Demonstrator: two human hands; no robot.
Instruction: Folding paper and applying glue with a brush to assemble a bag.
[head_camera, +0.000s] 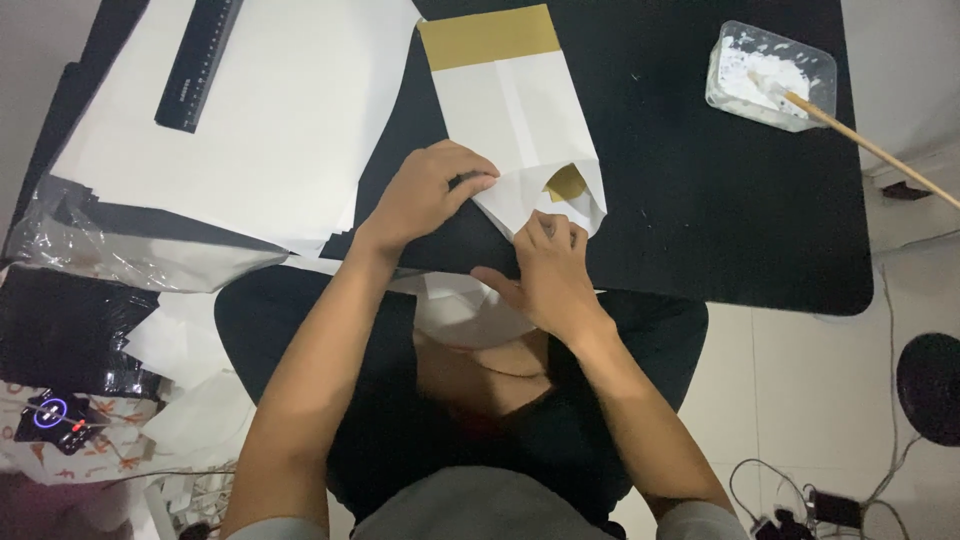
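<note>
Light, thin, easily creased white-and-gold folded paper bag (520, 120) on black table (720, 200), near end pinched flat by left hand (425, 195) and right hand (545, 275); best gripped along folded edges, probably.

One black ruler (198, 62), one white-and-gold folded paper piece (515, 95), one clear plastic tub of white paste (768, 74), one wooden stick (870, 147), one black table (720, 200), two hands: left hand (425, 195), right hand (548, 275).
</note>
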